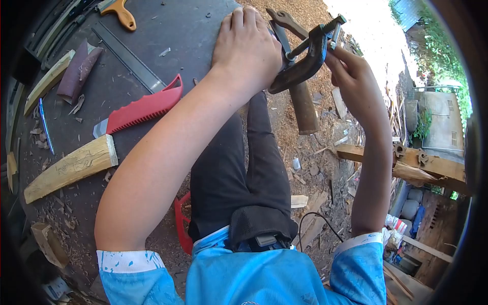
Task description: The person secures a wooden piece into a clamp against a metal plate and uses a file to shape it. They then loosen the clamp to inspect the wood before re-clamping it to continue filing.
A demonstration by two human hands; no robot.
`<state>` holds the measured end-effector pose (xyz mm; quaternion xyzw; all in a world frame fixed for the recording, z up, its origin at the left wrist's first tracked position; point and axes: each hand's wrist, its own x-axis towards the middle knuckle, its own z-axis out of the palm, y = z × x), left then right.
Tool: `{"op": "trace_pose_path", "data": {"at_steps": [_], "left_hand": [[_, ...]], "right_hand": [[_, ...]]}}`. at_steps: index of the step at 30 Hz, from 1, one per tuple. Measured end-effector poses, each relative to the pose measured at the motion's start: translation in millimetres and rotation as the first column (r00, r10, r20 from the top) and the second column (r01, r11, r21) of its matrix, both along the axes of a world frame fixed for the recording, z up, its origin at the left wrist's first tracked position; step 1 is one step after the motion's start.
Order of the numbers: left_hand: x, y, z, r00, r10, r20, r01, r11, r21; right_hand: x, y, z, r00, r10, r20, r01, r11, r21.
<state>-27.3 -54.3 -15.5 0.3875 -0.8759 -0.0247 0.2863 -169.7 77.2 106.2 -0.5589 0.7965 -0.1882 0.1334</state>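
A dark C-clamp (316, 53) is at the table's edge, its threaded screw pointing up to the right. My right hand (353, 73) is closed, thumb and fingers pinching the small turning bar at the screw's end. Beside the clamp, my left hand (246, 48) bears down at the table edge with its fingers bent together; whatever lies under the palm is hidden. A rusty wrench-like metal piece (287, 21) sticks out behind the screw. Below the clamp hangs a brown cylindrical handle (304, 109), its upper end covered by the clamp.
On the dark table (175, 30) lie a red-handled saw (145, 107), a carved wooden piece (73, 168), sandpaper (80, 71), a blue pen (46, 126) and an orange-handled scraper (122, 12). A wooden beam (427, 165) is at right. Sawdust and chips cover the ground.
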Motion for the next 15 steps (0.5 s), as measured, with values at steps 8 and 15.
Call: {"op": "trace_pose_path", "data": {"at_steps": [8,15], "left_hand": [[-5,-2,-10,0.995,0.03,-0.094,-0.034,0.998,-0.044],[0,-7,-1,0.984,-0.004,-0.176,0.004,1.0,0.001]], "right_hand": [[2,-7,-1,0.99,0.058,-0.129,-0.062,0.998,-0.03],[23,-16,29,0.972,0.079,-0.222,-0.056,0.993,0.107]]}}
